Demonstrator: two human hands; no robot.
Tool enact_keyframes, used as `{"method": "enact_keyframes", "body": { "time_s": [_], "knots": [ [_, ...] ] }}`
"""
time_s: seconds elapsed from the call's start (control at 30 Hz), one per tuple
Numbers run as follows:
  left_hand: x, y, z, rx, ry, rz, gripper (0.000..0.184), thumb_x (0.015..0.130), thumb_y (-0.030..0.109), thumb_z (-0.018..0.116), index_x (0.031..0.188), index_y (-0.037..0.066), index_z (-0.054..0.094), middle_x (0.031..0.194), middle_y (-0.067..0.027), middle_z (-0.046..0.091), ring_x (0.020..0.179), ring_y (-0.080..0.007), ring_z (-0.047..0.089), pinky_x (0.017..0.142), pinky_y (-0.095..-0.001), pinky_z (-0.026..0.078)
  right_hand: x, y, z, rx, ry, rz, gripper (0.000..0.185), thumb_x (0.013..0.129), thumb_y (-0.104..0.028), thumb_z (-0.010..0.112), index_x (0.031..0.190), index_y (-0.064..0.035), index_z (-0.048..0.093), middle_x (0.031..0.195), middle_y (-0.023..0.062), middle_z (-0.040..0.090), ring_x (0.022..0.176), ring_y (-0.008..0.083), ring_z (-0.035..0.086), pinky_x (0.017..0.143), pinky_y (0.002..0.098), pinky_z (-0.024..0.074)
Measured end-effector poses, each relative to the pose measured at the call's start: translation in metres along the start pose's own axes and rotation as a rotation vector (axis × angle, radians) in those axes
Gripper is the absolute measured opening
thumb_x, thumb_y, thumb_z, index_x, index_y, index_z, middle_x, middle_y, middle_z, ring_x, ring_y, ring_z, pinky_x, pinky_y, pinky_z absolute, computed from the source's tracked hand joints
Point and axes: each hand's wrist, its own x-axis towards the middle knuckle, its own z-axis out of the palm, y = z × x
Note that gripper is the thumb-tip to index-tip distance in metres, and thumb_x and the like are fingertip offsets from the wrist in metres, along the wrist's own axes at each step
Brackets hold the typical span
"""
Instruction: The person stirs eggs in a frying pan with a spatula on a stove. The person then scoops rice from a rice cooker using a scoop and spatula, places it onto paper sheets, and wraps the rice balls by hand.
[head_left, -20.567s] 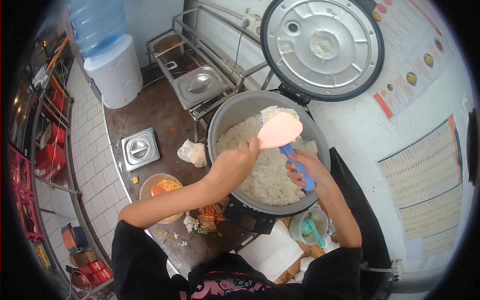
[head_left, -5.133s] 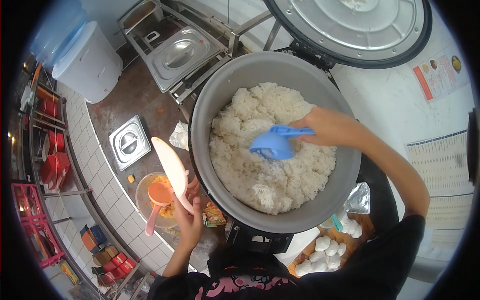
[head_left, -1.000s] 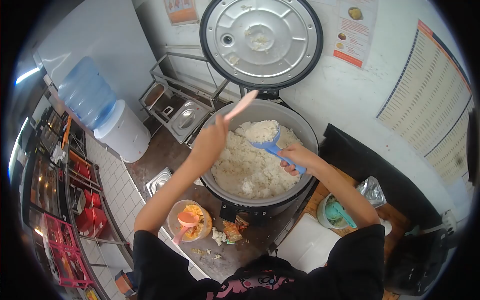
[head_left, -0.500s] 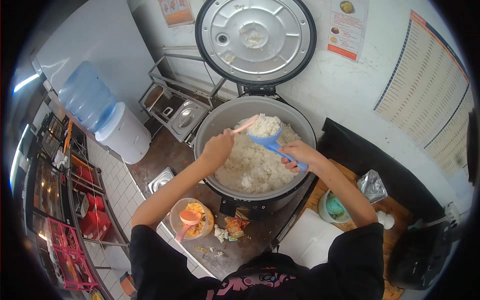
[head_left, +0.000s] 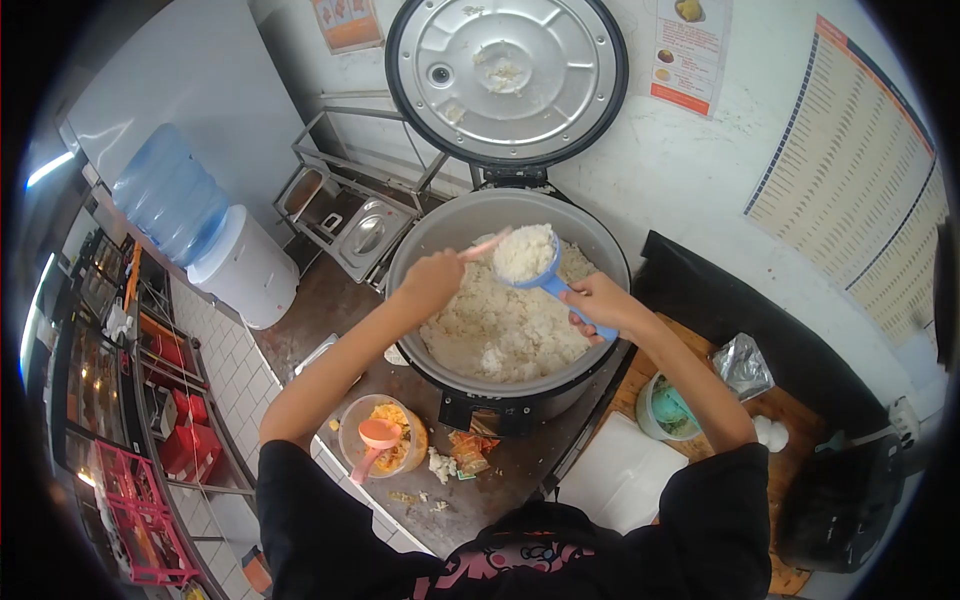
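Note:
A large rice cooker (head_left: pixel 405 255) stands with its round metal lid (head_left: pixel 560 60) up and plenty of cooked rice (head_left: pixel 500 340) inside. Over the pot, my right hand (head_left: pixel 600 305) is closed round the handle of a blue scoop (head_left: pixel 553 280), which is heaped with rice. My left hand (head_left: pixel 433 280) grips a thin pink utensil (head_left: pixel 487 245), perhaps a rice paddle. Its far end meets the left side of the heaped rice; whether it touches the scoop's rim I cannot tell.
A clear tub (head_left: pixel 400 470) with yellow food and a pink scoop (head_left: pixel 378 434) stands in front left of the cooker. Spilled rice (head_left: pixel 441 465) lies beside it. To the right are a green-filled container (head_left: pixel 668 410) and white sheets (head_left: pixel 620 470). A metal rack (head_left: pixel 350 160) stands behind left.
The blue scoop has tilted, so its heaped rice now faces more toward me. The pink utensil has shifted slightly left with my left hand. Both hands keep their holds.

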Motion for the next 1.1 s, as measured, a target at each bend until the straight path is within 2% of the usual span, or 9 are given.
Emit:
{"method": "enact_keyframes", "body": {
  "time_s": [0.17,0.5,0.67,0.73,0.8,0.87,0.9,0.97,1.1],
  "knots": [
    [-0.012,0.058,-0.06,-0.165,0.26,-0.224,0.027,0.091,0.025,0.041,0.077,0.002,0.045,0.048,-0.0117,0.053,0.044,-0.0305,0.057,0.037,-0.0363,0.046,0.027,0.01,-0.014,0.098,-0.048,0.018,0.02,0.087,-0.013,0.047,0.087,0.0069,0.048,0.066,0.0088,0.05,0.044,0.0113,0.045,0.035,0.0275,0.0354],
    [-0.015,0.051,-0.013,-0.101,0.203,-0.254,0.027,0.091,0.027,0.041,0.081,0.003,0.049,0.049,-0.0104,0.055,0.044,-0.0276,0.058,0.037,-0.0337,0.047,-0.003,0.0,0.005,0.046,-0.005,0.002,0.021,0.087,-0.015,0.048,0.089,0.0066,0.047,0.063,0.0078,0.049,0.043,0.0104,0.045,0.035,0.0265,0.0351],
    [0.018,-0.016,0.039,-0.057,0.034,-0.099,0.047,0.09,0.039,0.036,0.093,-0.004,0.056,0.069,-0.02,0.061,0.069,-0.0364,0.062,0.064,-0.0452,0.05,-0.038,0.015,0.009,0.144,0.041,-0.041,0.025,0.09,-0.02,0.044,0.095,0.004,0.05,0.062,0.0064,0.05,0.04,0.0099,0.043,0.033,0.025,0.0338],
    [0.035,-0.028,0.047,-0.214,-0.298,-0.263,0.059,0.089,0.046,0.032,0.107,-0.006,0.052,0.089,-0.0265,0.059,0.092,-0.0407,0.057,0.08,-0.0489,0.045,-0.071,0.022,0.011,0.251,0.1,-0.017,0.028,0.091,-0.021,0.043,0.1,0.0034,0.051,0.062,0.0058,0.05,0.039,0.0101,0.043,0.032,0.0246,0.0333],
    [0.035,-0.048,0.077,-0.042,-0.254,-0.103,0.064,0.087,0.05,0.032,0.122,-0.003,0.042,0.112,-0.0298,0.049,0.109,-0.0449,0.044,0.089,-0.0508,0.037,-0.109,0.04,0.016,0.42,0.208,-0.107,0.035,0.091,-0.023,0.044,0.114,0.0026,0.049,0.062,0.0063,0.049,0.036,0.0098,0.042,0.03,0.0227,0.03],
    [0.021,-0.017,0.018,0.237,-0.251,0.033,0.054,0.089,0.037,0.04,0.129,0.001,0.032,0.123,-0.0297,0.038,0.112,-0.0486,0.037,0.092,-0.0519,0.031,-0.144,0.075,0.016,0.491,0.255,-0.109,0.037,0.091,-0.024,0.044,0.12,-0.0002,0.046,0.062,0.0057,0.049,0.037,0.0109,0.043,0.032,0.0233,0.0316],
    [-0.002,-0.007,-0.003,0.306,0.172,0.202,0.041,0.091,0.026,0.042,0.124,0.002,0.04,0.12,-0.0273,0.042,0.108,-0.0404,0.043,0.088,-0.0479,0.036,-0.163,0.095,0.018,0.539,0.271,-0.137,0.04,0.092,-0.025,0.044,0.125,-0.003,0.044,0.062,0.0052,0.049,0.039,0.012,0.044,0.033,0.0239,0.0332],
    [-0.028,0.054,-0.075,-0.313,0.409,-0.083,0.033,0.092,0.022,0.042,0.118,0.002,0.046,0.113,-0.0248,0.048,0.096,-0.03,0.052,0.081,-0.0398,0.042,-0.199,0.143,0.033,0.654,0.361,-0.081,0.043,0.091,-0.027,0.046,0.127,-0.0042,0.043,0.062,0.0043,0.048,0.04,0.0114,0.044,0.035,0.0229,0.0335],
    [-0.122,0.163,-0.109,-1.203,0.162,-0.191,0.022,0.092,0.019,0.041,0.097,0.001,0.052,0.091,-0.0167,0.056,0.07,-0.019,0.059,0.067,-0.0296,0.047,-0.246,0.257,0.071,0.696,0.699,0.015,0.042,0.091,-0.025,0.046,0.128,-0.0046,0.042,0.066,0.0012,0.045,0.043,0.0094,0.043,0.037,0.0228,0.034]
  ]
}}
